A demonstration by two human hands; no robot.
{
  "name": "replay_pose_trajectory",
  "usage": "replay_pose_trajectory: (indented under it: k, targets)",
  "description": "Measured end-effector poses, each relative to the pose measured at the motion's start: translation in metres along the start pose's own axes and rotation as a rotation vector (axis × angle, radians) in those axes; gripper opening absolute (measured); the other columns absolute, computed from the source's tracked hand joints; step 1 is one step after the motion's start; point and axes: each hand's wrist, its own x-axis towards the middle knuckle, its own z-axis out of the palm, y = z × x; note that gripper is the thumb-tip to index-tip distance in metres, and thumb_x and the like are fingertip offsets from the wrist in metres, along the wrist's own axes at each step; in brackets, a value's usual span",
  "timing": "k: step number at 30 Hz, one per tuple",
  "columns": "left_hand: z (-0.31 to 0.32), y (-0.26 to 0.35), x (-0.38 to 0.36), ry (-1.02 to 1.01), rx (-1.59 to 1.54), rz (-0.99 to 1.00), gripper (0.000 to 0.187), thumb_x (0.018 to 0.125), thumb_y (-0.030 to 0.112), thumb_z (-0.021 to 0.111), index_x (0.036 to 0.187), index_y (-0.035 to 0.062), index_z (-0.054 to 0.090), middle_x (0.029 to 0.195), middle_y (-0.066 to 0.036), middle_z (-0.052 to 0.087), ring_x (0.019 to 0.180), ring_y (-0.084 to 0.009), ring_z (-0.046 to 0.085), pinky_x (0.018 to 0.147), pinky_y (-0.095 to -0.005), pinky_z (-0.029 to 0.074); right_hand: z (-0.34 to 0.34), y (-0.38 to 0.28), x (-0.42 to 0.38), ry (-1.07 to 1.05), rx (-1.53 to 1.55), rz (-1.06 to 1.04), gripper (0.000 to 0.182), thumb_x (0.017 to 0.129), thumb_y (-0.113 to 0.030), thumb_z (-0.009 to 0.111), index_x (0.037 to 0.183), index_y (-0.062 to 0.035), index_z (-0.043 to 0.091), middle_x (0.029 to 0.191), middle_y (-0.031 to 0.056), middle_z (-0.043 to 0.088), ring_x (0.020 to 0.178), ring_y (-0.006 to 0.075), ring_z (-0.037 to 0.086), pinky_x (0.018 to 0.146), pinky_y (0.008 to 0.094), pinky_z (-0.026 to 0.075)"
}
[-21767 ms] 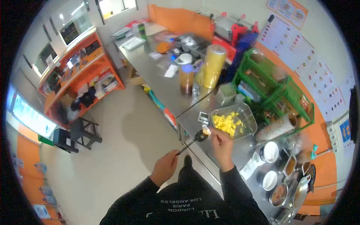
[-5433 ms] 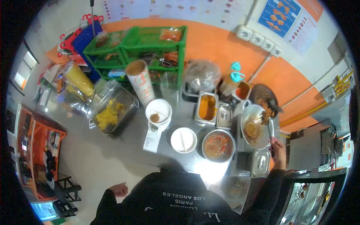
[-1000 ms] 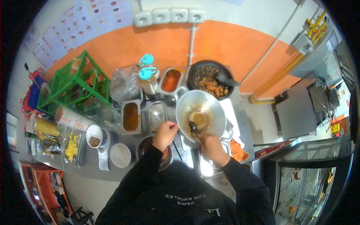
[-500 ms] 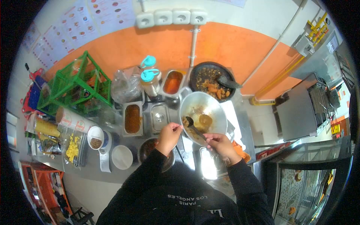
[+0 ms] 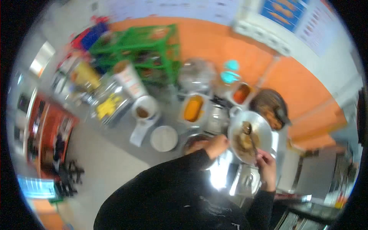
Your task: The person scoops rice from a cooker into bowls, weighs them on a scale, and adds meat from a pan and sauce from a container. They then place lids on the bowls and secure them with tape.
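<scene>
The frame is blurred by head motion. My right hand (image 5: 266,168) is closed round the handle of a dark spoon (image 5: 252,140), whose bowl lies inside a large metal bowl (image 5: 264,126) with brownish food in it. My left hand (image 5: 217,146) is at the bowl's left edge with its fingers drawn together; whether it holds anything is too blurred to tell. Below and left of it is a round pan (image 5: 190,145) of reddish-brown food, partly behind the wrist. A metal container (image 5: 245,181) stands just below the bowl.
A black stone mortar (image 5: 268,100) with food is behind the bowl. Sauce trays (image 5: 193,109), turquoise-lidded bottles (image 5: 230,77), a white round tub (image 5: 163,138), a cup (image 5: 145,107), yellow pieces in a clear box (image 5: 108,107) and a green rack (image 5: 138,45) stand leftward.
The view has swung left, so the counter appears shifted right and tilted. My right hand still holds the spoon in the bowl; the spoon now points more upward in view.
</scene>
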Motion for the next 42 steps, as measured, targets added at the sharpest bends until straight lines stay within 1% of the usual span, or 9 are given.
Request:
replay_pose_trajectory:
  k: [8,11,18,21,23,25,28,34,42]
  targets:
    - [-0.086,-0.032,-0.131,0.057,0.044,0.266,0.031,0.094,0.029,0.054,0.092,-0.0008,0.062,0.085,-0.022,0.064,0.081,-0.0403,0.064,0.071,-0.0465,0.049,0.178,-0.041,0.013,-0.326,-0.079,-0.033,0.028,0.092,-0.007,0.064,0.118,0.0034,0.063,0.084,0.0004,0.062,0.068,0.0076,0.054,0.061,0.0200,0.043]
    - [-0.148,-0.072,-0.198,-0.320,-0.259,0.069,0.042,0.099,0.041,0.052,0.096,0.0005,0.062,0.086,-0.011,0.067,0.080,-0.0196,0.063,0.075,-0.0367,0.050,0.247,-0.030,0.028,-0.449,-0.122,-0.007,0.029,0.095,-0.010,0.062,0.121,0.0009,0.062,0.086,-0.0005,0.062,0.070,0.0078,0.056,0.064,0.0205,0.046]
    - [-0.226,-0.265,-0.354,-0.152,-0.112,-0.419,0.046,0.100,0.038,0.043,0.102,-0.0014,0.067,0.096,-0.015,0.069,0.095,-0.0241,0.065,0.086,-0.0373,0.049,0.373,0.033,0.063,-0.418,-0.522,-0.549,0.022,0.094,-0.006,0.059,0.114,-0.0013,0.064,0.088,0.0078,0.061,0.074,0.0163,0.059,0.068,0.0302,0.048]
    - [-0.231,-0.367,-0.420,-0.057,0.262,-0.454,0.053,0.094,0.045,0.044,0.089,-0.0003,0.071,0.096,-0.021,0.070,0.094,-0.0344,0.066,0.090,-0.0444,0.048,0.405,0.031,0.051,-0.312,-0.781,-0.794,0.025,0.087,0.001,0.056,0.111,-0.0023,0.064,0.091,0.0189,0.059,0.083,0.0350,0.060,0.072,0.0410,0.049]
    - [-0.226,-0.416,-0.454,0.051,0.108,-0.938,0.054,0.091,0.046,0.043,0.081,0.0016,0.072,0.090,-0.022,0.070,0.090,-0.0372,0.065,0.088,-0.0464,0.049,0.418,0.033,0.042,-0.276,-0.872,-0.853,0.031,0.083,0.005,0.054,0.112,-0.0021,0.062,0.095,0.0214,0.057,0.087,0.0412,0.058,0.075,0.0460,0.049]
    - [-0.198,-0.498,-0.492,0.086,0.303,-0.963,0.052,0.088,0.044,0.043,0.078,0.0026,0.073,0.084,-0.021,0.070,0.084,-0.0386,0.066,0.086,-0.0472,0.050,0.427,0.034,0.033,-0.250,-0.929,-0.871,0.034,0.081,0.006,0.053,0.113,-0.0009,0.061,0.098,0.0211,0.056,0.088,0.0407,0.058,0.077,0.0456,0.049]
    - [-0.205,-0.509,-0.507,-0.159,0.279,-1.174,0.052,0.091,0.043,0.042,0.106,0.0007,0.068,0.114,-0.025,0.065,0.104,-0.0388,0.063,0.097,-0.0465,0.046,0.435,0.035,0.023,-0.218,-0.984,-0.882,0.037,0.079,0.008,0.051,0.114,0.0016,0.060,0.100,0.0210,0.056,0.090,0.0402,0.057,0.079,0.0450,0.049]
    - [-0.205,-0.552,-0.531,-0.243,0.159,-0.951,0.046,0.086,0.039,0.047,0.083,0.0016,0.073,0.092,-0.018,0.072,0.086,-0.0343,0.067,0.083,-0.0433,0.051,0.442,0.033,0.012,-0.139,-1.026,-0.959,0.034,0.081,0.008,0.050,0.113,0.0026,0.061,0.097,0.0200,0.055,0.089,0.0393,0.057,0.077,0.0440,0.048]
    - [-0.196,-0.605,-0.530,-0.535,0.542,-0.671,0.036,0.076,0.034,0.075,0.097,0.0050,0.072,0.097,-0.015,0.071,0.097,-0.0336,0.068,0.084,-0.0451,0.054,0.444,0.029,0.004,-0.116,-1.036,-0.939,0.033,0.082,0.008,0.049,0.112,0.0022,0.060,0.097,0.0200,0.055,0.089,0.0391,0.057,0.079,0.0437,0.049]
